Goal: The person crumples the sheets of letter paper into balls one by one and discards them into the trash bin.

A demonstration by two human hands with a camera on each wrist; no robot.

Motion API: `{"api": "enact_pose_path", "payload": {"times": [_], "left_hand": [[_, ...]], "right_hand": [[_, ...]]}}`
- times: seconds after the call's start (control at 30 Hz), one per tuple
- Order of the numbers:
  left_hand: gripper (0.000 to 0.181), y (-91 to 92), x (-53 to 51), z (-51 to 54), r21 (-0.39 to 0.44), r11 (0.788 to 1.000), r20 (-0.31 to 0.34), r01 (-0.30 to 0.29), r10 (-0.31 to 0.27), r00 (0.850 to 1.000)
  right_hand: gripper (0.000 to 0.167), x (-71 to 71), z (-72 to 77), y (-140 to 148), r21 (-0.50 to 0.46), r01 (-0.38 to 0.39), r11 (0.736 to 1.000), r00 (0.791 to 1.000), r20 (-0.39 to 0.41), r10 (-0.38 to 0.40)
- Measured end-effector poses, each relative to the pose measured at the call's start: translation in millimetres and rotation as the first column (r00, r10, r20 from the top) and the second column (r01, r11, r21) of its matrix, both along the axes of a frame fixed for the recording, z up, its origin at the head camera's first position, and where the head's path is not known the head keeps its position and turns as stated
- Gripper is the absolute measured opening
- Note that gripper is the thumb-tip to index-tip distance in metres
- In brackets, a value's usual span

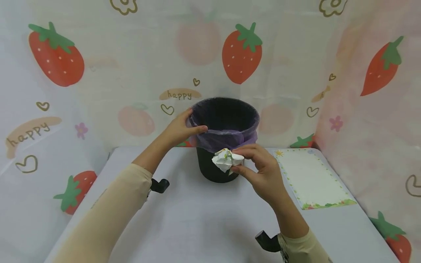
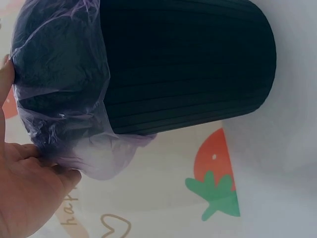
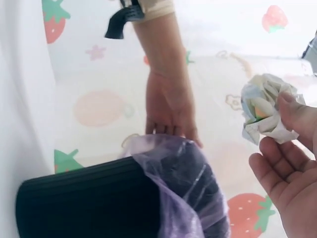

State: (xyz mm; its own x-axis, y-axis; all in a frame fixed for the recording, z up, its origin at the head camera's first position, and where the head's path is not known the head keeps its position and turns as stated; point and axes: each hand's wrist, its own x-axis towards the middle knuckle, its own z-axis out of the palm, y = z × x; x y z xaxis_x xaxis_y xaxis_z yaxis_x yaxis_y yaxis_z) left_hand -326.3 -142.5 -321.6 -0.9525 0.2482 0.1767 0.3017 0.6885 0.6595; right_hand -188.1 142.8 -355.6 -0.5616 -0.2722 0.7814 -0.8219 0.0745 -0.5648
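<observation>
A black trash can (image 1: 213, 166) stands upright on the table, lined with a translucent purple bag (image 1: 223, 140) folded down over its rim. My left hand (image 1: 181, 128) holds the rim at its left side, thumb toward the front; the left wrist view shows fingers against the bagged rim (image 2: 59, 94). Between thumb and fingers, my right hand (image 1: 263, 171) pinches a crumpled ball of paper (image 1: 227, 160), white with coloured print. The paper ball is in front of the can in the head view, and the right wrist view shows it apart from the bag (image 3: 185, 188).
A sheet of paper (image 1: 314, 179) with a floral border lies flat at the table's right side. The white table (image 1: 184, 226) meets a strawberry-print backdrop (image 1: 289, 65) behind and at both sides. Dark camera mounts (image 1: 268, 241) stick out at both wrists.
</observation>
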Motion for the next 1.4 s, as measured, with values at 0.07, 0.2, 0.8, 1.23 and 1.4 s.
{"api": "enact_pose_path", "payload": {"times": [0.07,0.2,0.8,1.23,1.4], "left_hand": [[0.113,0.3,0.5,0.2,-0.003,1.000,-0.001,0.000,0.000,1.000],[0.112,1.1,0.7,3.0,-0.002,1.000,-0.013,0.006,-0.006,1.000],[0.112,1.7,3.4,3.2,0.004,1.000,0.008,0.018,-0.018,1.000],[0.114,1.8,-1.2,2.7,0.018,1.000,0.012,0.016,-0.016,1.000],[0.114,2.4,0.0,1.9,0.018,1.000,0.016,0.017,-0.017,1.000]], "right_hand": [[0.041,-1.0,6.7,1,0.001,0.012,1.000,1.000,0.006,-0.012],[0.040,-4.4,23.1,3,0.011,0.037,0.999,0.999,-0.001,-0.037],[0.029,-28.3,88.0,-1,0.132,0.174,0.976,0.980,-0.115,-0.160],[0.029,-54.6,133.9,-9,0.252,0.189,0.949,0.981,-0.099,-0.169],[0.032,-67.6,146.8,-7,0.338,0.228,0.913,0.973,-0.113,-0.202]]}}
